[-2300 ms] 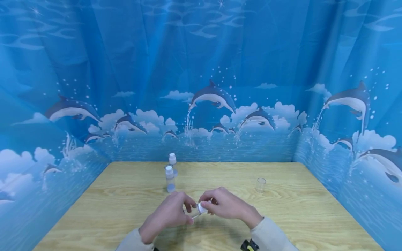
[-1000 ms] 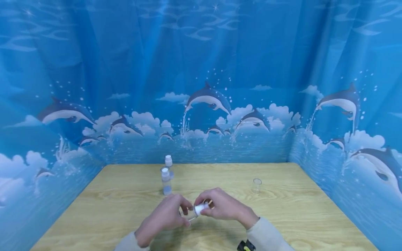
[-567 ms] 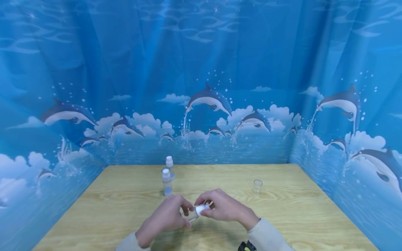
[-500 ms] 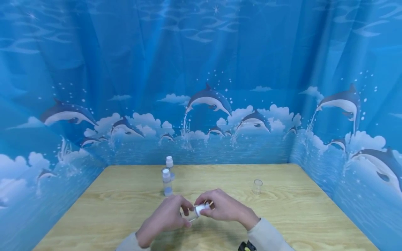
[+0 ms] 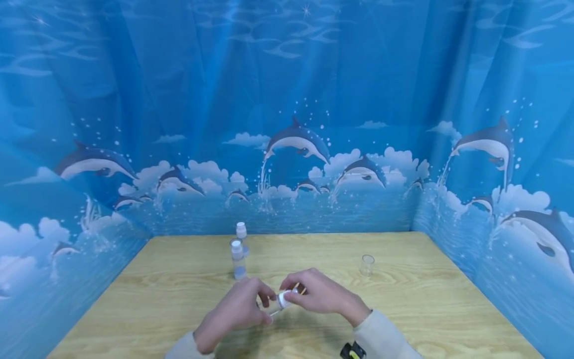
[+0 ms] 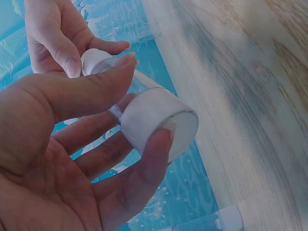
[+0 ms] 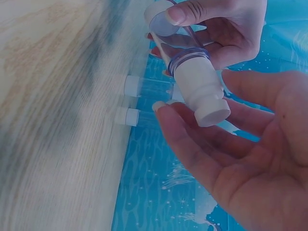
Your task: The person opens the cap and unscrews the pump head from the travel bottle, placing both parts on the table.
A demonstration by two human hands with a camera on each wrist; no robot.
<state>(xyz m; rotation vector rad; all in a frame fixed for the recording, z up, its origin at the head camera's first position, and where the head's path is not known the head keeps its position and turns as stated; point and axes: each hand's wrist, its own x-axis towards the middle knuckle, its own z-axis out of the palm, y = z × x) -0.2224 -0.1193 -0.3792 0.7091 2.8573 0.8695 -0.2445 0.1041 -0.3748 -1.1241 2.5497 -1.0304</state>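
Note:
My left hand [image 5: 239,305] holds a small clear bottle [image 5: 272,305], tilted above the table. In the left wrist view its fingers lie round the clear body and the wide white base [image 6: 156,120]. The white pump top [image 7: 199,89] is at the bottle's other end, joined to the clear body at a ringed collar. My right hand [image 5: 320,294] surrounds this top, its thumb and fingers spread on either side. The right wrist view shows gaps between the top and several fingertips; whether the thumb touches it I cannot tell.
Two similar bottles with white tops stand upright at the left rear, one [image 5: 238,262] before the other [image 5: 241,230]. A clear cup-like cap [image 5: 367,265] stands on the wooden table [image 5: 403,304] at right. A blue dolphin-print curtain [image 5: 215,124] encloses the back and sides.
My right hand has shifted slightly on the pump top, and its thumb now covers more of the white. The left hand keeps its hold on the bottle.

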